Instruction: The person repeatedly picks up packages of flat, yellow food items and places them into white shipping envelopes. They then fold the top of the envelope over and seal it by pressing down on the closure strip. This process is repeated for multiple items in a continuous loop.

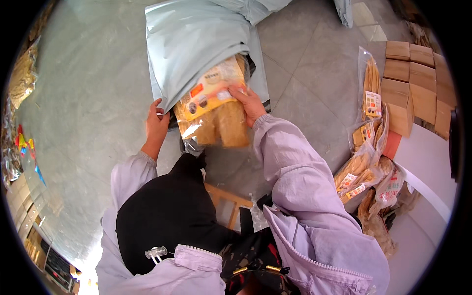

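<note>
A large pale grey plastic mailing bag (196, 37) lies on the floor with its mouth toward me. Partly inside that mouth is a clear packet (231, 129) of tan, stick-like dried food with a yellow and orange label; its far end is hidden under the bag's upper layer. My right hand (250, 104) is closed on the packet's right side, thumb on top over the label. At the left corner of the mouth, my left hand (157, 126) holds the bag's edge between curled fingers and thumb.
Grey tiled floor (93, 93) surrounds the bag. On the right lie several clear packets of dried food (358, 169) beside stacked brown cardboard boxes (396, 93) and a white surface (427, 157). More clear packets (24, 73) line the left edge. Below my lap shows a wooden frame (226, 196).
</note>
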`<state>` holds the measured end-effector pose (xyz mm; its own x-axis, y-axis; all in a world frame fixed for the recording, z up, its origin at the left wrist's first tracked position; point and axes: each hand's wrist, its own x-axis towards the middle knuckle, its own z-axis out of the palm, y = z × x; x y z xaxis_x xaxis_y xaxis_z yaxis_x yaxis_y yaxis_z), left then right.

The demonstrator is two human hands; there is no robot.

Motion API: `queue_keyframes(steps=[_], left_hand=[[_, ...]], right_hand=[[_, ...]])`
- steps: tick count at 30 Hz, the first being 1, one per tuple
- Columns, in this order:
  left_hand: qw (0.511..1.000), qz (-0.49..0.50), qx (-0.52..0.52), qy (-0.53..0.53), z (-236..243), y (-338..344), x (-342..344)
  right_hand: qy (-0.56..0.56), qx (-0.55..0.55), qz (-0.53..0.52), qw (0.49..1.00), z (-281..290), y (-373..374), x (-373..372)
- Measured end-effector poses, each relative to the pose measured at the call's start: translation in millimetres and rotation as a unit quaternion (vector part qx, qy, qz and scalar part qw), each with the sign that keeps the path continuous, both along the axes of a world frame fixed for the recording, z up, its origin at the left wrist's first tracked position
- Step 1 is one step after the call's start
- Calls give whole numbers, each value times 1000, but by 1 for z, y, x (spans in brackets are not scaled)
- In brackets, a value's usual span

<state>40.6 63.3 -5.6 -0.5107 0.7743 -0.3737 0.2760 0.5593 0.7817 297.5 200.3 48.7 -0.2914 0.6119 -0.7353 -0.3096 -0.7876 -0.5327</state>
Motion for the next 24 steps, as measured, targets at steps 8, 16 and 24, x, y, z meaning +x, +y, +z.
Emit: queue_keyframes(steps=[8, 16, 24], left_hand=[[988, -71, -2, 139, -33, -15, -17], [987, -98, -93, 87, -18, -16, -9], [989, -130, -53, -46, -33, -114, 28]], right_hand=[[-475, 313, 53, 821, -51, 44, 26], [-493, 333, 268, 758, -82, 65, 58], [-415, 233, 206, 855, -83, -143, 134]])
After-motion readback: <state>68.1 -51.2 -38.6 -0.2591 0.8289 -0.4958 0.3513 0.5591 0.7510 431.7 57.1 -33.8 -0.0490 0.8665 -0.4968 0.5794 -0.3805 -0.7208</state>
